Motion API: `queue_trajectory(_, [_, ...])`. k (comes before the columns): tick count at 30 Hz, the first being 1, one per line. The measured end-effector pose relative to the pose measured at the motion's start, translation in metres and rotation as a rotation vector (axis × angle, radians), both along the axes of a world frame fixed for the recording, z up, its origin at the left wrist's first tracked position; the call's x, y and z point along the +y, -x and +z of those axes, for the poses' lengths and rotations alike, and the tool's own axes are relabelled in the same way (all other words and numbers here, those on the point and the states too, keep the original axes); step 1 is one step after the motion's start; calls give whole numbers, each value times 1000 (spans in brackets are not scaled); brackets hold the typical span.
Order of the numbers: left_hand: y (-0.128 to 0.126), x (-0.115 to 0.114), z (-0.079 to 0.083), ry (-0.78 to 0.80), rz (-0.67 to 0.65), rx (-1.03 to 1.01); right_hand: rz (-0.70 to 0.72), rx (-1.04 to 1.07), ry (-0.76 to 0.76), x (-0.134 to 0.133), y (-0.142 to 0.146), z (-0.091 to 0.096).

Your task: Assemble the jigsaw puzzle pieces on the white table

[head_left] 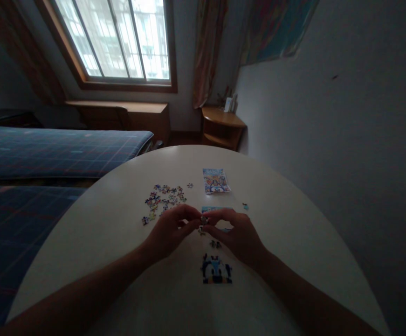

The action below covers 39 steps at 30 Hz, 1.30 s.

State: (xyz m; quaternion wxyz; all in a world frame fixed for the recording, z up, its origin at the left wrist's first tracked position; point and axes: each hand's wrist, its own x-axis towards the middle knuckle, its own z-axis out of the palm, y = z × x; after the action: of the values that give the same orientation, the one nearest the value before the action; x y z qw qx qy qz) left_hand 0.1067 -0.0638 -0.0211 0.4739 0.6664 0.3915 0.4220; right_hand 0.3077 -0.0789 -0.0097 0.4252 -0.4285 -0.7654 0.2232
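Observation:
My left hand (175, 226) and my right hand (236, 232) meet above the middle of the round white table (283, 275). Thumb and forefinger of each pinch a small jigsaw puzzle piece (203, 220) between them; its picture is too small to read. Right below the fingertips another piece (202, 231) shows. A small joined pair of pieces (216, 244) lies nearer to me. Closer still is a joined block of puzzle pieces (216, 270) with a blue and white cartoon face. Under my right hand, a blue printed sheet (216, 209) is mostly hidden.
Loose puzzle pieces (166, 198) are spread left of my hands, one piece (190, 185) apart from them. A printed picture packet (216, 181) lies farther back, and a piece (245, 206) sits to the right. Beyond the table are a bed (63, 149) and a corner shelf (223, 117).

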Motion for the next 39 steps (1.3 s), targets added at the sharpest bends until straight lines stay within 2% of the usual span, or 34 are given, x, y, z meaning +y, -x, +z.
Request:
queue_trajectory(5, [-1,0,2,-6,56,21,34,-34,-63,1,-2,-4])
queue_trajectory(10, [-1,0,3,-15,49,32,31,-65,-69,2,-4,-5])
queue_trajectory(15, [-1,-2,4,-66,57,79,66,-66,-38,1,-6,1])
queue_trajectory(19, [-3,-5,3,-138,53,159,111,-31,135,1,-10,9])
queue_trajectory(23, [1,-7,1,-192,-67,335,227,-112,406,1,-20,14])
queue_trajectory(25, [4,-8,0,-279,-133,479,260,-178,529,1,-26,16])
queue_trajectory(27, [6,-10,-2,-388,-175,582,288,-246,575,0,-30,17])
queue_trajectory(31, [4,-11,-9,-503,-209,648,350,-345,529,-2,-32,16])
queue_trajectory(39, [2,-9,-17,-540,-218,661,390,-358,470,-3,-29,7])
